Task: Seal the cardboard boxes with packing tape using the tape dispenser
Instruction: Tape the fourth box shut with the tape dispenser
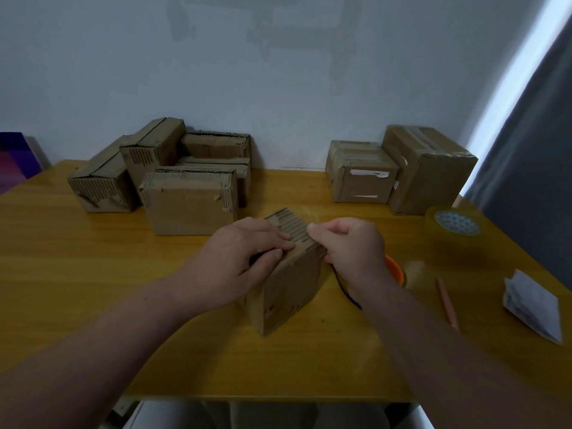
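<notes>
At tabletop (93,274) centre | box (288,286) gripped at top by left hand (235,261) | right hand (349,249) pinched on apparent clear tape (306,218) at box's 1 o'clock corner | tape best kept taut, then smoothed flat | dispenser (394,270) at 4 o'clock

This seems to be a plain room in a home, used as a small packing corner. A yellow wooden table (93,274) stands against a bare pale wall (278,88) with patched paint, and a grey curtain (532,150) hangs at the right. Worn cardboard boxes (188,202) stand in groups along the wall, and a roll of clear tape (453,226) lies near them.
</notes>
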